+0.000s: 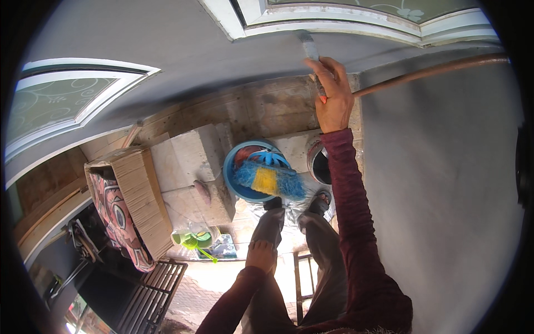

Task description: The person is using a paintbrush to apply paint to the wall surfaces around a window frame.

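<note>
My right hand (pixel 335 103) is closed round the handle of a flat paintbrush (pixel 309 51), arm stretched far forward. The brush's bristles meet the grey wall (pixel 183 47) just under the white window frame (pixel 334 25). Down by my trousered leg, my left hand (pixel 261 256) lies flat on the thigh near the knee, holding nothing. Partly hidden behind my right sleeve stands a paint can (pixel 321 164) with dark contents. Left of it is a round blue tub (pixel 228 177), with a blue-and-yellow broom head (pixel 267 181) lying across it.
A brown pipe (pixel 434 71) runs along the wall at right. Pale blocks (pixel 186 156) stand left of the tub, beside a cardboard box (pixel 142 195) holding patterned cloth. A second window (pixel 72 92) is at far left. Below are a green plastic item (pixel 194 242) and a slatted metal rack (pixel 156 289).
</note>
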`<control>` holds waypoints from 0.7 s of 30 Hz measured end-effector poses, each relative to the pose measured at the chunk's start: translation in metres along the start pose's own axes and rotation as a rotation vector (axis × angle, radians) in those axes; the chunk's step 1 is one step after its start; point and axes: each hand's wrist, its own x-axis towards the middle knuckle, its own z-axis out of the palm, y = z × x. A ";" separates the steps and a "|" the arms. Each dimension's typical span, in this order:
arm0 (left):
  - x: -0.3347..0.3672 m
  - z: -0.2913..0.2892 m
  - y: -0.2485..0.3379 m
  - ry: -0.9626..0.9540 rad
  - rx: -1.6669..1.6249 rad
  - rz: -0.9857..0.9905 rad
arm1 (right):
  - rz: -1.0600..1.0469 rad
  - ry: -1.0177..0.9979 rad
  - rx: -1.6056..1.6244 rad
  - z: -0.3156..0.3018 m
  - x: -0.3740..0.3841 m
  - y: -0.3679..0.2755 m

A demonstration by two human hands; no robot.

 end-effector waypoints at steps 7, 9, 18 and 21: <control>0.002 -0.002 0.002 -0.008 0.001 -0.003 | -0.004 0.040 -0.040 -0.011 0.003 0.008; 0.002 -0.001 0.002 -0.002 0.001 0.002 | 0.007 0.046 -0.051 -0.014 0.003 0.010; 0.000 0.004 0.001 -0.001 -0.021 -0.015 | 0.025 0.104 -0.113 -0.011 0.002 0.004; 0.000 0.008 0.000 0.027 -0.012 -0.012 | 0.009 0.100 -0.085 0.000 0.000 -0.002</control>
